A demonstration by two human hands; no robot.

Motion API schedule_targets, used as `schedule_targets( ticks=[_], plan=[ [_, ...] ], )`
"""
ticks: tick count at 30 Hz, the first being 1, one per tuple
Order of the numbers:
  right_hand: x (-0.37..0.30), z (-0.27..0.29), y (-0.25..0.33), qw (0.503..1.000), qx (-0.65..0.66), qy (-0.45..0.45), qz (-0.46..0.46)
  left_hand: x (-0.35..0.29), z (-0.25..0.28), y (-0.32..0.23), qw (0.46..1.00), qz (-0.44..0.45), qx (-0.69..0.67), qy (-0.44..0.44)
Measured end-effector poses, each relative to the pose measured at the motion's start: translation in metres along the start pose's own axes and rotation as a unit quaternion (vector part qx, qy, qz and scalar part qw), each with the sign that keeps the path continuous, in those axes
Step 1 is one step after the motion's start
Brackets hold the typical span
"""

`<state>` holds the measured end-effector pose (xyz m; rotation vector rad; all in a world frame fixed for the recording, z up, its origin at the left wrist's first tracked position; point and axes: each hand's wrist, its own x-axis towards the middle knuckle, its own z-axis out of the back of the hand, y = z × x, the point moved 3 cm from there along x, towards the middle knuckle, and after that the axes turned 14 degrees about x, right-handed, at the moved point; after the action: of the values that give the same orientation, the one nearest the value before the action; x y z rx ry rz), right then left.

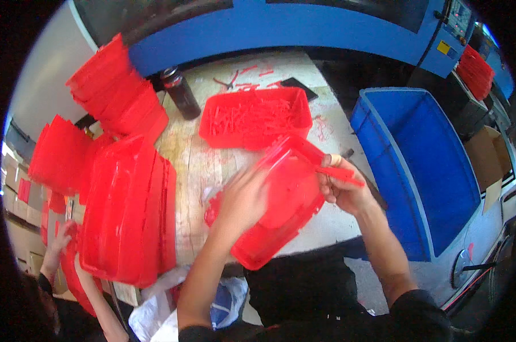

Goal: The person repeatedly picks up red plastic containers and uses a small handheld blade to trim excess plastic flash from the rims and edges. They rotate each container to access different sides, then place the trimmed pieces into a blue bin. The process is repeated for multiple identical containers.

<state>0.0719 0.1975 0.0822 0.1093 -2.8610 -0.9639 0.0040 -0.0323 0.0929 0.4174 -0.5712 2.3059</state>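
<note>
As I watched remotely through the head camera, a red tray (292, 185) lay tilted between the worker's two hands at the near edge of the bench (192, 165). The right hand (346, 185) was pinched closed on a red strip (349, 178) beside the tray's right rim; the left hand (245, 196) blurred over the opposite side, and I could not tell whether its fingers gripped or merely brushed the plastic.

By my reading, this tray was partway through handling, the strip not yet put down. Loose strips (246, 117) heaped in a second red tray (241, 139) just beyond suggested that a good deal was done. What was left I could not count: trays stood nested in a front stack (118, 211) and a taller rear stack (112, 85) to the left, finished or waiting, I could not say.

At right, a deep blue crate (389, 142) showed bare inner walls. Pliers (226, 82) and a dark bottle (181, 94) stayed near the strip-filled tray, while a co-worker's hand (61, 239) showed at far left.
</note>
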Motion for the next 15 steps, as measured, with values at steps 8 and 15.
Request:
schedule_targets(
  ticks=[8,15],
  plan=[
    [-0.165,0.009,-0.062,0.970,-0.243,-0.015,0.015,0.106,-0.153,-0.011,0.955,-0.243,0.112,0.127],
    [-0.240,-0.012,-0.111,0.890,-0.315,0.260,-0.203,0.071,-0.118,0.046,0.947,-0.197,0.154,0.201]
  ],
)
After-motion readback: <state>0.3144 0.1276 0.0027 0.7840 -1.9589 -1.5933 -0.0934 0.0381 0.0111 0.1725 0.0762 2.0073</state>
